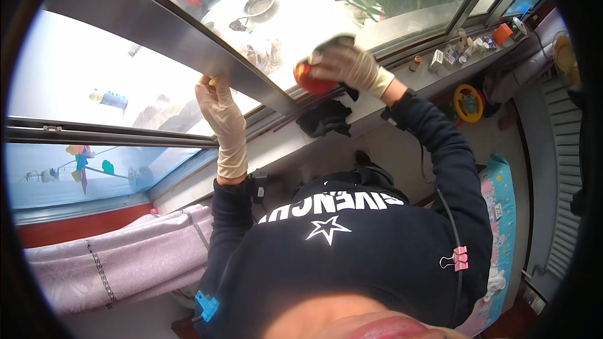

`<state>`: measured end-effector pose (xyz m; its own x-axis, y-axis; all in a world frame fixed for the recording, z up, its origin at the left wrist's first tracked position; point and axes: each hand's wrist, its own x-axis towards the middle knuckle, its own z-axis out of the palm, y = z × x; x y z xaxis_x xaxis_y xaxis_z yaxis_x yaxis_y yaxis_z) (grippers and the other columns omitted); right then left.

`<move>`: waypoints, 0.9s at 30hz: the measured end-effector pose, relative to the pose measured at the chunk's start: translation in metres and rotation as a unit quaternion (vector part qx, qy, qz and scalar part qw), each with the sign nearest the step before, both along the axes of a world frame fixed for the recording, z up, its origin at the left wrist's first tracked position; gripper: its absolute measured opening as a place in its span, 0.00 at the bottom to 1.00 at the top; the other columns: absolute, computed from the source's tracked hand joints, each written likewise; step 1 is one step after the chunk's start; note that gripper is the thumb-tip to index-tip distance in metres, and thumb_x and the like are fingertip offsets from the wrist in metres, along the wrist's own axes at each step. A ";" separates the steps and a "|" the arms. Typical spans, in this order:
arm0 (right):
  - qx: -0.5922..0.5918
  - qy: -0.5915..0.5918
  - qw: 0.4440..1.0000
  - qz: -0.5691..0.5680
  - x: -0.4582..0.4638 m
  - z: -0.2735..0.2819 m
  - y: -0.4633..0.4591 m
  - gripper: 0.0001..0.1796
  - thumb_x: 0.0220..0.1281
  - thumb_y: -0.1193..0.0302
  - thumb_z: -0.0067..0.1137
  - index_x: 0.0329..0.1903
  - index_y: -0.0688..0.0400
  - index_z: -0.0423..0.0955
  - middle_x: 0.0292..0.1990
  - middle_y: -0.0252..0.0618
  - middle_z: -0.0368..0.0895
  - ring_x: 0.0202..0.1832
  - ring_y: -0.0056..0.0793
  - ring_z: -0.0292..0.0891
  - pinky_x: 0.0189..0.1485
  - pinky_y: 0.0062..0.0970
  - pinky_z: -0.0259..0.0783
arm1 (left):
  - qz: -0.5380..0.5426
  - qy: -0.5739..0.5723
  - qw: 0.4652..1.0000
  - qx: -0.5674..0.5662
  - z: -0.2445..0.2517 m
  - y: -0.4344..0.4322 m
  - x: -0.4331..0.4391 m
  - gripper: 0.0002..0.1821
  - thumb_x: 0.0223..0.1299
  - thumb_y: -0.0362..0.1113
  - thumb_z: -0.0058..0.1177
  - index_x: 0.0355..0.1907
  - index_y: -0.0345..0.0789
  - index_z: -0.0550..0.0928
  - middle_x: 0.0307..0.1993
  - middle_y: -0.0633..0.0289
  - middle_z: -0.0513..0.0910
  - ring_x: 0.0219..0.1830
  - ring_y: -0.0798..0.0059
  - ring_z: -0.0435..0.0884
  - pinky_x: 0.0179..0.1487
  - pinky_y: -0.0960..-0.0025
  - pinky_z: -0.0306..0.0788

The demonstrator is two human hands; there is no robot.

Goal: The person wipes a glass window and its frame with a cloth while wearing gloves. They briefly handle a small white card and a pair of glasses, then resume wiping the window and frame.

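Observation:
Both hands wear pale, thin gloves. My right hand [346, 66], blurred, grips a red and black window-cleaning tool [314, 79] at the lower part of the window glass [301, 23]. Part of the tool is hidden under my fingers, so its exact kind is unclear. My left hand [221, 115] is raised by the wide metal window frame [188, 40], with a small yellow piece [214, 81] between its thumb and fingers. A crumpled black cloth [324, 118] lies on the windowsill [275, 143] below my right hand.
Small bottles and boxes [437, 60] stand along the sill to the right, with an orange box [502, 34] farther along. A yellow toy steering wheel [468, 103] is below them. A pink curtain [136, 254] hangs at left; a radiator [560, 174] is at right. A cable [445, 202] runs along my right sleeve.

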<state>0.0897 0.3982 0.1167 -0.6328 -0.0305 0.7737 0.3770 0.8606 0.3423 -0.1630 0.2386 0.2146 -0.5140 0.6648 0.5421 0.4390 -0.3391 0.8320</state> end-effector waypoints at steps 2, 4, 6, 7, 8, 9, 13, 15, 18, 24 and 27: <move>0.028 0.169 0.985 0.003 0.008 0.084 0.028 0.20 0.62 0.69 0.67 0.57 0.45 0.82 0.55 0.27 0.82 0.59 0.29 0.76 0.59 0.34 0.77 | -0.004 -0.005 1.000 0.005 -0.003 0.000 0.001 0.19 0.79 0.44 0.53 0.56 0.28 0.75 0.41 0.64 0.79 0.41 0.81 0.76 0.48 0.78 0.69; -0.039 0.379 0.921 0.080 0.017 0.158 0.063 0.28 0.62 0.73 0.64 0.66 0.52 0.73 0.61 0.43 0.76 0.63 0.45 0.72 0.65 0.41 0.70 | -0.002 -0.008 1.000 0.008 -0.005 0.000 -0.001 0.19 0.79 0.44 0.51 0.56 0.28 0.75 0.41 0.65 0.80 0.41 0.81 0.75 0.47 0.77 0.69; -0.027 0.510 0.859 0.044 0.014 0.180 0.081 0.32 0.62 0.75 0.63 0.70 0.58 0.69 0.65 0.53 0.73 0.65 0.54 0.69 0.69 0.45 0.66 | -0.001 -0.002 1.000 0.011 -0.007 0.001 -0.003 0.19 0.80 0.44 0.50 0.57 0.28 0.74 0.42 0.64 0.80 0.43 0.81 0.76 0.49 0.76 0.69; -0.009 0.538 0.842 -0.049 0.013 0.174 0.085 0.31 0.63 0.74 0.63 0.70 0.59 0.69 0.65 0.54 0.73 0.65 0.56 0.69 0.70 0.47 0.65 | -0.002 -0.011 1.000 0.014 -0.008 0.001 -0.003 0.19 0.80 0.43 0.50 0.57 0.28 0.74 0.42 0.63 0.80 0.43 0.80 0.76 0.49 0.76 0.69; -0.011 0.448 0.889 -0.095 0.009 0.141 0.077 0.31 0.57 0.68 0.68 0.64 0.59 0.72 0.60 0.51 0.75 0.62 0.56 0.71 0.61 0.51 0.70 | -0.006 -0.018 1.000 0.023 -0.009 0.002 -0.004 0.19 0.80 0.43 0.51 0.57 0.27 0.74 0.42 0.63 0.80 0.43 0.79 0.76 0.49 0.76 0.69; 0.011 0.354 0.928 -0.120 0.004 0.098 0.061 0.32 0.52 0.61 0.74 0.59 0.59 0.75 0.56 0.49 0.77 0.58 0.56 0.74 0.51 0.55 0.74 | -0.017 -0.020 0.999 0.034 -0.009 0.003 -0.004 0.19 0.80 0.42 0.51 0.57 0.27 0.74 0.41 0.62 0.80 0.43 0.79 0.76 0.50 0.75 0.69; -0.117 0.287 0.945 -0.104 -0.024 -0.077 -0.007 0.19 0.51 0.70 0.63 0.48 0.56 0.73 0.62 0.52 0.71 0.60 0.59 0.70 0.61 0.56 0.70 | 0.019 -0.013 0.999 0.034 -0.011 0.006 -0.002 0.20 0.79 0.45 0.52 0.54 0.27 0.76 0.40 0.64 0.78 0.41 0.79 0.73 0.49 0.76 0.67; -0.225 0.325 0.909 -0.130 -0.033 -0.107 -0.018 0.22 0.56 0.75 0.59 0.55 0.57 0.73 0.64 0.53 0.71 0.60 0.58 0.70 0.64 0.52 0.69 | 0.018 -0.006 0.999 0.036 -0.011 0.006 -0.001 0.20 0.79 0.46 0.52 0.54 0.27 0.76 0.41 0.63 0.78 0.42 0.79 0.73 0.50 0.76 0.67; -0.273 0.414 0.852 -0.166 0.000 -0.072 0.020 0.23 0.66 0.74 0.56 0.63 0.60 0.69 0.60 0.55 0.72 0.61 0.58 0.69 0.65 0.49 0.68 | 0.011 -0.019 0.999 0.032 -0.010 0.007 -0.003 0.21 0.79 0.46 0.52 0.54 0.27 0.75 0.41 0.63 0.78 0.42 0.79 0.73 0.49 0.76 0.68; -0.417 0.756 0.487 -0.134 0.116 -0.008 0.131 0.22 0.73 0.65 0.55 0.63 0.62 0.67 0.58 0.44 0.77 0.56 0.39 0.76 0.59 0.34 0.71 | 0.054 0.010 0.998 0.000 -0.014 0.004 -0.005 0.23 0.79 0.49 0.50 0.54 0.27 0.74 0.41 0.63 0.77 0.42 0.79 0.72 0.48 0.75 0.67; -0.392 0.719 0.552 -0.157 0.064 -0.047 0.090 0.26 0.73 0.63 0.55 0.67 0.62 0.64 0.59 0.48 0.76 0.58 0.44 0.76 0.60 0.37 0.71 | 0.038 0.017 0.998 0.036 -0.016 0.006 -0.002 0.23 0.80 0.50 0.49 0.53 0.27 0.74 0.40 0.62 0.76 0.41 0.79 0.71 0.46 0.75 0.67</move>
<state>0.1541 0.4882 0.0698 0.7745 0.6065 0.1798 -0.0539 0.3464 -0.9366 -0.1650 0.2450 0.1985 -0.5423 0.5830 0.6050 0.4925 -0.3628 0.7911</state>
